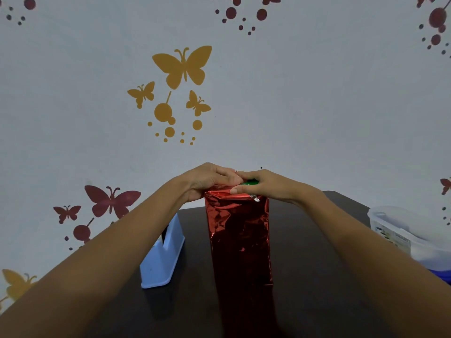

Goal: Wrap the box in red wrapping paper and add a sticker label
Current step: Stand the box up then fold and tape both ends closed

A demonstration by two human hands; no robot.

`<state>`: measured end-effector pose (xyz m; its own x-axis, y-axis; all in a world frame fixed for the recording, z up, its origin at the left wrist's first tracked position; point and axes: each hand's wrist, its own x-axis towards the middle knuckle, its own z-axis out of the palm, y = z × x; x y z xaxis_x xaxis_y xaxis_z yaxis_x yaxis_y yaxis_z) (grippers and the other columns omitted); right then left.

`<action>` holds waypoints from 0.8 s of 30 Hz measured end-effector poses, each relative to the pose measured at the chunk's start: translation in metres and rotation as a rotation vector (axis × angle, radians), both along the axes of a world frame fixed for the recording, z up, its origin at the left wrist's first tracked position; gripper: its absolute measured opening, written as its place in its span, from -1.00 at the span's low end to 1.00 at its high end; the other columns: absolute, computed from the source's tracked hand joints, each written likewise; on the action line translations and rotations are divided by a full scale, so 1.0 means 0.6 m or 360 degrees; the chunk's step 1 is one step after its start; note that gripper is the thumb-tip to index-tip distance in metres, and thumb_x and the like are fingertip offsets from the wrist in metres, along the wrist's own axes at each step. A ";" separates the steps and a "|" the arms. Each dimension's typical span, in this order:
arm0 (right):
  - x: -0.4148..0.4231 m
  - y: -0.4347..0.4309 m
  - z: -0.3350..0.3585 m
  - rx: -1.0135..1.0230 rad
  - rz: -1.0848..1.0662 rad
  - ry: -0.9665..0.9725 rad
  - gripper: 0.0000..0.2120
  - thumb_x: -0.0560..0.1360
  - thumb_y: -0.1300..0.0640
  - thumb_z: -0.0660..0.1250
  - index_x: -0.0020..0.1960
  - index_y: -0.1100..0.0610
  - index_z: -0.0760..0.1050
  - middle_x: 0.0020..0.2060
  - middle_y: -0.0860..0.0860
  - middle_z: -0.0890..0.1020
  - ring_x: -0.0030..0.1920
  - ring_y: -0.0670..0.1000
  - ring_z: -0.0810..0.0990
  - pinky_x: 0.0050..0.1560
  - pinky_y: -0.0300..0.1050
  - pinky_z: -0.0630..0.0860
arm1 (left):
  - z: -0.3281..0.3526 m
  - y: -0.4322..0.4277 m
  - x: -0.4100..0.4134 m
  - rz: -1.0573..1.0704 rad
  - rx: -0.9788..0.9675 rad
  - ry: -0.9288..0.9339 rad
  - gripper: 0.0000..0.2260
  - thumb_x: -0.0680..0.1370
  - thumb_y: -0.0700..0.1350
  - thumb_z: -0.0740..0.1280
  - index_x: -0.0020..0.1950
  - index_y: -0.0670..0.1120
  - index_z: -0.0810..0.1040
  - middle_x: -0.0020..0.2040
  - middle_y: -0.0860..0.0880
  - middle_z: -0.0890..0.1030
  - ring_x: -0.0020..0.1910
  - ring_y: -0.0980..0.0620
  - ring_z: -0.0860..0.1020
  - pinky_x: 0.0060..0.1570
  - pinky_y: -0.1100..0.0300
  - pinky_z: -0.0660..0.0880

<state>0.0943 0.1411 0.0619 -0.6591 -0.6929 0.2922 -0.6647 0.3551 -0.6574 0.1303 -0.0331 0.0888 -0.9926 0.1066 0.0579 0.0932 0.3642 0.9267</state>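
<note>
A tall box stands upright on the dark table [317, 276], its sides covered in shiny red wrapping paper [240, 237]. A bit of the green box top [250, 183] shows between my fingers. My left hand [210, 178] presses the paper's top left edge down over the box end. My right hand [263, 185] pinches the paper at the top right, thumb on the front face. A small silver scrap sticks out at the top right corner of the paper. The far side of the box is hidden.
A light blue tape dispenser [162, 259] stands on the table left of the box. A clear plastic container [412, 232] with a lid sits at the right edge. A wall with butterfly decals [183, 67] rises right behind the table.
</note>
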 end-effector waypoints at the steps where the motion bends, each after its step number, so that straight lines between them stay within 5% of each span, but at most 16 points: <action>1: 0.002 -0.001 0.001 -0.0001 -0.0010 0.0006 -0.49 0.45 -0.09 0.37 0.30 0.17 0.46 0.26 -0.08 0.50 0.21 -0.08 0.47 0.32 -0.13 0.30 | -0.001 0.002 0.002 0.0034 -0.0008 0.0031 -0.92 0.44 -0.26 0.42 -0.08 -0.18 0.65 -0.01 0.07 0.61 -0.14 0.12 0.60 -0.13 0.28 0.56; 3: 0.003 -0.002 0.001 -0.0022 -0.0023 -0.0001 -0.47 0.43 -0.12 0.38 0.27 0.18 0.46 0.23 0.09 0.54 0.25 0.04 0.48 0.37 -0.02 0.32 | -0.004 0.005 0.006 0.0081 0.0006 0.0084 -0.80 0.43 -0.26 0.43 0.03 -0.11 0.63 0.10 0.04 0.54 0.04 0.15 0.52 -0.14 0.32 0.55; 5: 0.011 -0.003 0.002 -0.0013 -0.0015 -0.0011 -0.33 0.37 -0.23 0.39 0.35 0.11 0.38 0.11 -0.08 0.55 0.17 -0.09 0.49 0.31 -0.09 0.35 | -0.009 0.004 0.005 0.0139 -0.0014 0.0113 -0.55 0.42 -0.23 0.46 0.28 0.00 0.50 0.41 -0.10 0.31 0.23 0.14 0.38 -0.13 0.30 0.56; 7: 0.001 -0.004 0.000 0.0015 -0.0023 -0.0002 -0.29 0.31 -0.32 0.37 0.30 0.09 0.37 -0.12 -0.23 0.45 -0.07 -0.23 0.43 0.12 -0.19 0.33 | -0.010 0.007 0.004 0.0220 -0.0055 0.0095 -0.34 0.44 -0.19 0.46 0.47 0.03 0.26 0.51 -0.10 0.13 0.12 0.15 0.44 -0.09 0.22 0.57; 9: 0.000 -0.004 -0.003 0.0012 -0.0023 -0.0035 -0.52 0.41 -0.20 0.38 0.17 0.07 0.40 -0.19 -0.15 0.49 -0.16 -0.20 0.44 0.02 -0.21 0.33 | -0.006 0.015 0.004 0.0256 -0.0136 0.0049 -0.33 0.46 -0.11 0.44 0.49 -0.04 0.19 0.44 -0.10 0.27 0.00 0.11 0.54 -0.06 0.19 0.57; 12: -0.001 0.000 -0.004 -0.0044 -0.0031 -0.0057 -0.41 0.48 -0.05 0.35 0.39 0.18 0.27 0.07 0.05 0.56 0.09 -0.04 0.52 0.15 -0.16 0.37 | -0.003 0.033 -0.001 0.0342 -0.0467 -0.0018 -0.43 0.46 0.12 0.40 0.35 -0.11 0.32 0.06 -0.04 0.52 -0.10 0.06 0.58 -0.09 0.17 0.55; 14: 0.000 0.003 -0.003 -0.0073 -0.0009 -0.0066 -0.29 0.48 -0.03 0.35 0.47 0.23 0.11 0.37 0.11 0.38 0.37 0.04 0.35 0.28 -0.17 0.27 | -0.002 0.037 0.002 0.0353 -0.0628 -0.0027 -0.55 0.48 0.23 0.32 0.14 -0.11 0.45 -0.07 -0.03 0.57 -0.16 0.06 0.58 -0.06 0.14 0.55; 17: 0.006 0.005 -0.004 -0.0125 0.0042 -0.0106 -0.17 0.47 -0.04 0.36 0.53 0.13 -0.06 0.49 0.00 0.18 0.48 -0.03 0.13 0.31 -0.28 0.15 | -0.003 0.011 0.010 0.0168 -0.0067 -0.0009 -0.48 0.50 0.30 0.17 0.21 -0.08 0.49 0.12 -0.05 0.59 0.04 -0.01 0.59 0.07 0.04 0.56; 20: 0.011 0.006 -0.006 -0.0206 0.0078 -0.0120 -0.40 0.52 -0.01 0.30 0.48 0.06 0.17 0.32 -0.18 0.27 0.37 -0.18 0.23 0.19 -0.51 0.23 | -0.040 -0.050 0.029 -0.0036 0.0259 0.0089 -0.22 0.35 0.37 0.29 0.50 0.13 0.16 0.40 0.14 0.36 0.37 0.03 0.38 0.13 0.00 0.48; 22: 0.015 0.007 -0.004 -0.0227 0.0071 -0.0132 -0.54 0.55 -0.08 0.22 0.39 0.06 0.36 0.40 -0.18 0.24 0.38 -0.28 0.19 0.33 -0.42 0.16 | -0.077 -0.070 0.042 -0.0147 0.0068 0.0112 -0.19 0.32 0.17 0.51 0.47 0.24 0.16 0.36 0.14 0.42 0.34 0.03 0.43 0.08 -0.03 0.52; 24: 0.020 0.009 0.005 -0.0326 0.0058 -0.0127 -0.54 0.57 -0.14 0.11 0.25 0.14 0.51 0.25 -0.10 0.47 0.21 -0.39 0.41 0.16 -0.50 0.33 | -0.099 -0.072 0.051 -0.0132 -0.0125 0.0166 -0.23 0.33 -0.11 0.56 0.40 0.25 0.25 0.28 0.10 0.49 0.23 0.07 0.52 0.10 -0.06 0.56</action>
